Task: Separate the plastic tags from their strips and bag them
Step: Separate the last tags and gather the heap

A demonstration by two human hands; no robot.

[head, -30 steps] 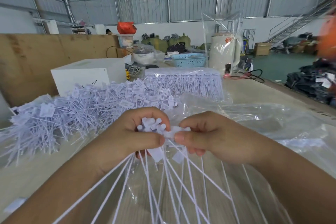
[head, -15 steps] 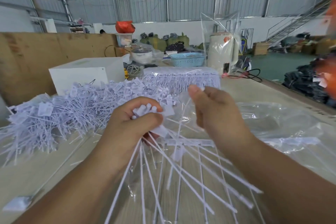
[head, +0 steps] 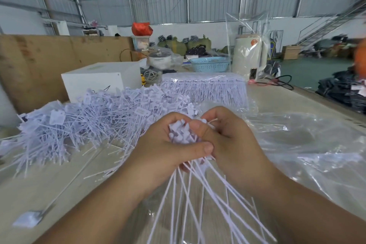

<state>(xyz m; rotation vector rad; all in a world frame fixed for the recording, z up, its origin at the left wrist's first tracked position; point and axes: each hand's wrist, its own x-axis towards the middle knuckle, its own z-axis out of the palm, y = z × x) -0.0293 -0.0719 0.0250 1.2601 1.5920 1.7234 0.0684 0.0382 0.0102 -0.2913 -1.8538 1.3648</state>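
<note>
Centrally, both hands share one bundle of tags (head: 182,132). Left hand (head: 166,152): grip closed round the bundle, thumb laid across its front. Right hand (head: 229,140): grip closed on the same tag heads, thumb pressing in from above. Tag tails (head: 198,194) fan down toward the camera, over a clear plastic bag (head: 297,144) spread on the counter (head: 59,180). Loose tag pile (head: 89,121) lies left. Bagged strips (head: 206,89) sit behind, a white box (head: 99,81) beside them.
</note>
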